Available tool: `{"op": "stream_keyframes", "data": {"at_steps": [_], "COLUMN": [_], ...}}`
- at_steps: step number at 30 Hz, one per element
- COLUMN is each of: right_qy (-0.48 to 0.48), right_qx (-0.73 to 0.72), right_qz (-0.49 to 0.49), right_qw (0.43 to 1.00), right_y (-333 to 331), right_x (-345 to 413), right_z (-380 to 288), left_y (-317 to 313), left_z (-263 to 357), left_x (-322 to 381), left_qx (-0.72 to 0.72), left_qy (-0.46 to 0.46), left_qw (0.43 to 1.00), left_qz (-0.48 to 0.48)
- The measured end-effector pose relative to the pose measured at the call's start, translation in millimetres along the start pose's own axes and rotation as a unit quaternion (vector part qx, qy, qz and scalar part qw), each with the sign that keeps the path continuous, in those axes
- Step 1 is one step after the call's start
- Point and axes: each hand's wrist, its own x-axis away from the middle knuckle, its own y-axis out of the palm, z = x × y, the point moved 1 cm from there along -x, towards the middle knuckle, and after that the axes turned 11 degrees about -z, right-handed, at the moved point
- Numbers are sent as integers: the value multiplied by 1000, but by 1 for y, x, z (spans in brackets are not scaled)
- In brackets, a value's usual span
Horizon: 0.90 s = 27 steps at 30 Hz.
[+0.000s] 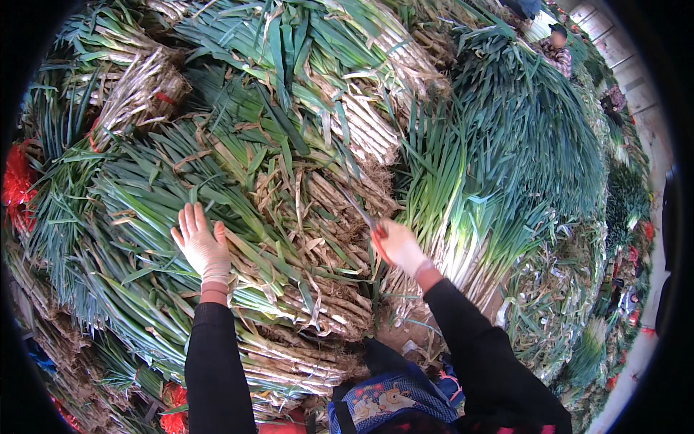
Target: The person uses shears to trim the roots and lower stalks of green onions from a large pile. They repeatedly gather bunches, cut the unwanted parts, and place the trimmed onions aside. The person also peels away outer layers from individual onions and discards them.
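My left hand (204,247), in a pale glove, is laid palm down with its fingers apart on the green leaves of a heap of untrimmed scallions (157,211). Dry leaves and soil-brown roots show along that heap's right side. My right hand (402,245), also gloved, grips a red-handled cutting tool (359,209). Its narrow metal blade points up and left over the roots; whether it is a knife or scissors I cannot tell. To the right of this hand stands a large pile of cleaner scallions (466,217) with white stems.
Red plastic twine (19,182) lies at the far left, with another red bundle (173,404) at lower left. Leaf scraps (547,309) cover ground at right. A tied scallion bundle (138,92) sits at upper left. A person (556,51) is beyond the pile.
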Motion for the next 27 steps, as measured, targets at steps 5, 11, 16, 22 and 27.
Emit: {"op": "stream_keyframes", "data": {"at_steps": [5, 11, 16, 22, 27], "right_qy": [-275, -287, -272, -179, -173], "right_qx": [-23, 227, -477, -6, 354], "right_qz": [137, 211, 37, 136, 150], "right_qw": [951, 906, 835, 974, 907], "right_y": [-51, -123, -140, -158, -186], "right_x": [-125, -262, -361, -382, -381], "right_z": [-50, -120, -158, -155, -175], "left_y": [30, 38, 49, 51, 52], "left_z": [-12, -5, -2, -2, -5], "left_x": [-6, -21, -29, -33, -33], "left_qx": [-31, -35, -37, -46, -25], "left_qy": [-8, -20, -13, -14, -6], "left_qw": [999, 998, 998, 996, 998], "left_qz": [-8, -45, -53, -70, -59]}}
